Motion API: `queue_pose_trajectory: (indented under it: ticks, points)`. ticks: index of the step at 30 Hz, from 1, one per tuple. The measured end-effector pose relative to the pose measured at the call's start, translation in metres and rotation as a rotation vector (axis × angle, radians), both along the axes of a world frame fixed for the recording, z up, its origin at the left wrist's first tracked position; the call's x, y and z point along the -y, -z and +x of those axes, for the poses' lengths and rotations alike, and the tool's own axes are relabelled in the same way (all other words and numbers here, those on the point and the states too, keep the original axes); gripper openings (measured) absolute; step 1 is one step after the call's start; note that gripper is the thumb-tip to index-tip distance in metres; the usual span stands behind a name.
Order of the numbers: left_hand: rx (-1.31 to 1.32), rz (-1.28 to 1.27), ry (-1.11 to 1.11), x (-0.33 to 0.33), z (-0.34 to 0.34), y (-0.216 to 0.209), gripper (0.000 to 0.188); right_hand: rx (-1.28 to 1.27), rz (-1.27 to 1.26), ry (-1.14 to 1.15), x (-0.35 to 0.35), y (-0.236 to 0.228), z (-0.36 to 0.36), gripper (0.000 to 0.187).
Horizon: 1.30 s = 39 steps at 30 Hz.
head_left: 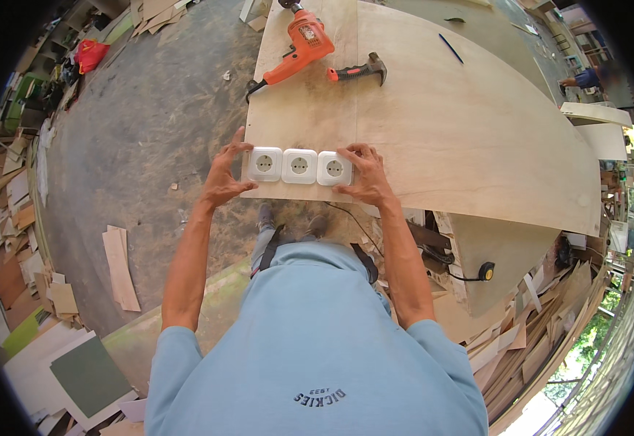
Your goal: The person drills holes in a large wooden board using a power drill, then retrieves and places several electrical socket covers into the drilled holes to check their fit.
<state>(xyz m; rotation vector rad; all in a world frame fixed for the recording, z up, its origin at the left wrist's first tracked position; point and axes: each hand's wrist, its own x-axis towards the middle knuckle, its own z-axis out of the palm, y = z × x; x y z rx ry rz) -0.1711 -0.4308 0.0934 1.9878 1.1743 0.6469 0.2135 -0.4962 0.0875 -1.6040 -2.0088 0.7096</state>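
Observation:
Three white square power sockets lie side by side in a row near the front edge of a plywood sheet (440, 123). My left hand (224, 171) holds the outer edge of the left socket (265, 164), fingers at its upper corner and thumb at its lower one. At the other end, my right hand (368, 174) grips the right socket (334, 168) in the same way, with thumb and fingers apart across its side. Between them the middle socket (299, 166) sits close against both neighbours, touched by neither hand.
Farther back on the plywood lie an orange electric drill (302, 49), a claw hammer (360, 70) and a dark pencil (450, 48). A tape measure (485, 271) is below the sheet at right. Wood offcuts (121, 269) and stacked boards surround the floor. Another person's arm (584, 78) shows far right.

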Motion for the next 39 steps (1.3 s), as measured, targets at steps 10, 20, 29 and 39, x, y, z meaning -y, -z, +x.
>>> queue_pose_trajectory:
  ticks: [10,20,29,39]
  points:
    - [0.020,-0.041,-0.046,0.001,0.007,0.003,0.138,-0.037,-0.004,0.025,0.001,0.005,0.000,0.083]
    - [0.014,-0.062,-0.072,0.003,0.010,0.010,0.136,-0.068,0.021,0.026,0.000,0.008,0.001,0.083]
    - [-0.015,-0.073,-0.080,0.007,0.010,0.011,0.132,-0.051,0.021,0.032,0.000,0.008,-0.001,0.083]
    - [-0.024,-0.049,-0.096,0.013,0.010,0.019,0.125,-0.069,0.002,0.026,0.000,0.006,-0.002,0.081]
